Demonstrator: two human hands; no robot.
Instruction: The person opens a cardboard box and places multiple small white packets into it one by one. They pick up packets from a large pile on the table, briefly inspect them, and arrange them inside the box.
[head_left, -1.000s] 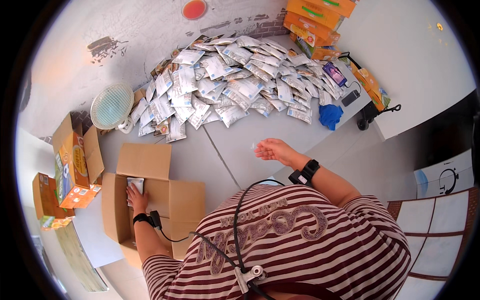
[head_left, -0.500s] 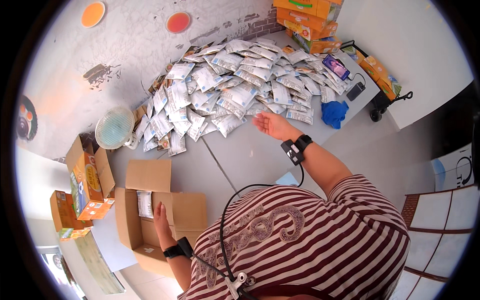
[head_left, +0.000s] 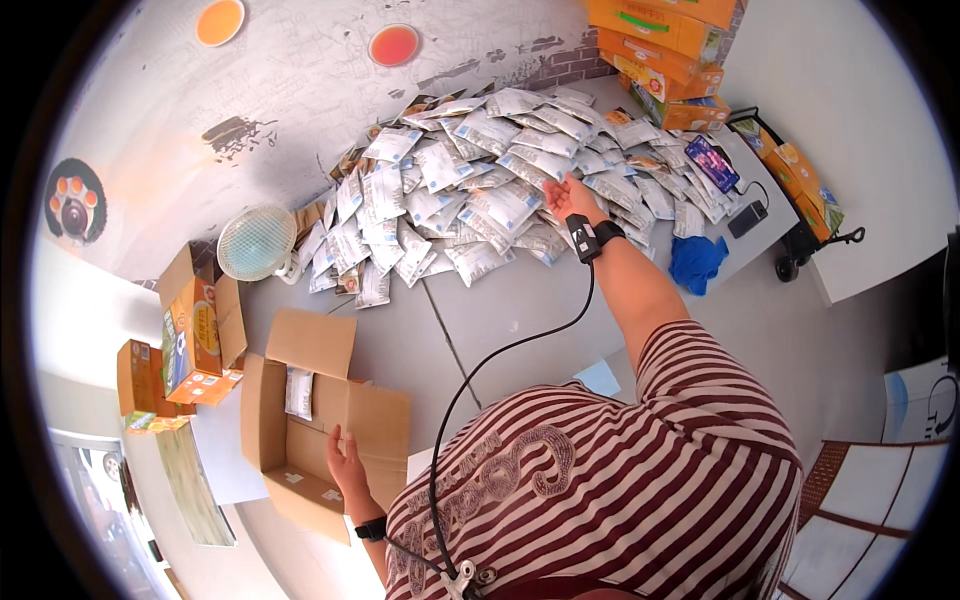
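My right hand (head_left: 574, 199) reaches into the front of a large heap of white sealed packets (head_left: 440, 165) on the grey table. Its fingers are slightly curled and apart at the edge of a packet; I see none held in it. My left hand (head_left: 347, 463) is open and holds nothing, over the near side of an open brown cardboard box (head_left: 262, 420). One white packet (head_left: 299, 392) stands inside that box, against its far wall. Each wrist wears a black strap, with a cable running to my chest.
A round mesh-fronted fan (head_left: 256, 243) stands left of the heap. Orange boxes (head_left: 194, 335) sit at far left, more orange boxes (head_left: 668, 55) are stacked at back right. A phone (head_left: 712, 163), a black device (head_left: 747, 219) and a blue cloth (head_left: 697, 263) lie at right, beside a loaded trolley (head_left: 790, 262).
My right hand has moved forward from the table in front of the heap to the packets. My left hand has turned its palm more upward near the box. The whole view has shifted slightly.
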